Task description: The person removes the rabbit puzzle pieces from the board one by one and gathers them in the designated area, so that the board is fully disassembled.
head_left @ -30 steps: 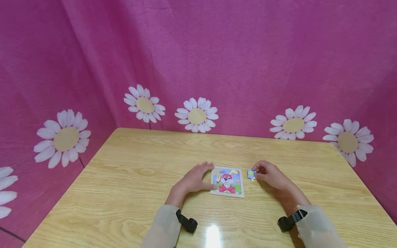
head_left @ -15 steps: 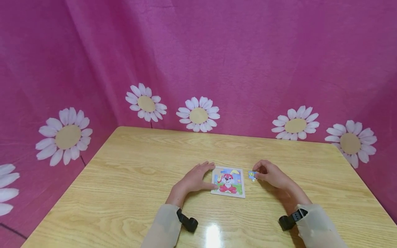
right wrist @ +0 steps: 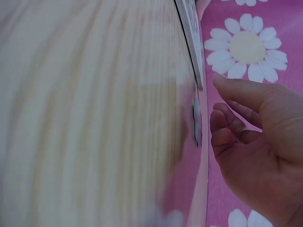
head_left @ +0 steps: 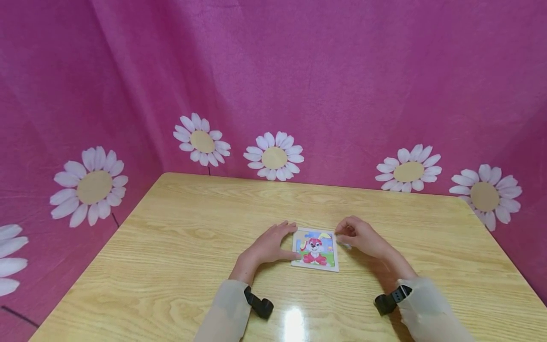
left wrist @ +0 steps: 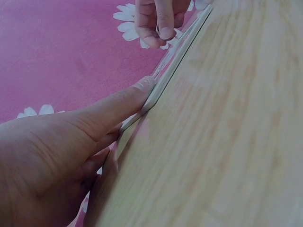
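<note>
A square jigsaw puzzle, with a pink cartoon animal in a pale frame, lies flat on the table. My left hand rests at its left side, thumb over the lower left of the frame and fingers reaching the upper left corner. In the left wrist view the thumb lies on the frame's corner. Just off the puzzle's upper right corner is my right hand. Under it, partly hidden, lies a loose puzzle piece. The right wrist view shows this piece flat on the wood, apart from the loosely bent fingers.
The wooden table extends around the puzzle. Pink cloth printed with large white daisies hangs behind and at the sides. A black camera is strapped to the right wrist and another to the left.
My right hand has shifted left from the loose piece to the puzzle's upper right corner, covering most of that piece. The left hand stays in place.
</note>
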### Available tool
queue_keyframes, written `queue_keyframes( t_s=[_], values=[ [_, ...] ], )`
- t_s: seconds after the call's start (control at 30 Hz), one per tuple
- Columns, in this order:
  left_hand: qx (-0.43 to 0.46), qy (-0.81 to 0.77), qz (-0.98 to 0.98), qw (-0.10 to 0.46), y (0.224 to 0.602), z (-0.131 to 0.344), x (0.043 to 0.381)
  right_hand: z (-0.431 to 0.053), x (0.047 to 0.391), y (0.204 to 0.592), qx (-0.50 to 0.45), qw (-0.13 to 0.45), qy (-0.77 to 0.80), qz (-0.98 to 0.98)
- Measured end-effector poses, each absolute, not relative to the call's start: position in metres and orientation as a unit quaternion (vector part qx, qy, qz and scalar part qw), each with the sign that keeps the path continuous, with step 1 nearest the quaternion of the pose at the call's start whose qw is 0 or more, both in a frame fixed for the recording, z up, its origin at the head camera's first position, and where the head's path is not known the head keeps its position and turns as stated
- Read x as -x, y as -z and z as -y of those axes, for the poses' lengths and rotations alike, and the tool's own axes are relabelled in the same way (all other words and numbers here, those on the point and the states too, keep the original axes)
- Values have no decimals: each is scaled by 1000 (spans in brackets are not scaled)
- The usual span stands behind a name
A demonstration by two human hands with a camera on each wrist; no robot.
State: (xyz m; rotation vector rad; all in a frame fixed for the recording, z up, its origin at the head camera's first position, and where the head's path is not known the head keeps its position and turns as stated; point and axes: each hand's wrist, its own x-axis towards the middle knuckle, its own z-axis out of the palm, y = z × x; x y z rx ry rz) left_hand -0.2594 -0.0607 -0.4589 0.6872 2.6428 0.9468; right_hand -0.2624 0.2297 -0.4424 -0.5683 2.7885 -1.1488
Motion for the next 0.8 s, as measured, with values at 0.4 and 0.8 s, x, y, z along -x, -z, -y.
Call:
queue_keyframes(
  t_s=[0.4, 0.8],
  values=[
    [-225, -330, -908, 128, 459, 60, 261, -203, 270, 443, 233, 53, 365, -900],
    [-224, -329, -908, 131, 456, 60, 257, -184, 276, 445, 256, 60, 371, -891]
  ],
)
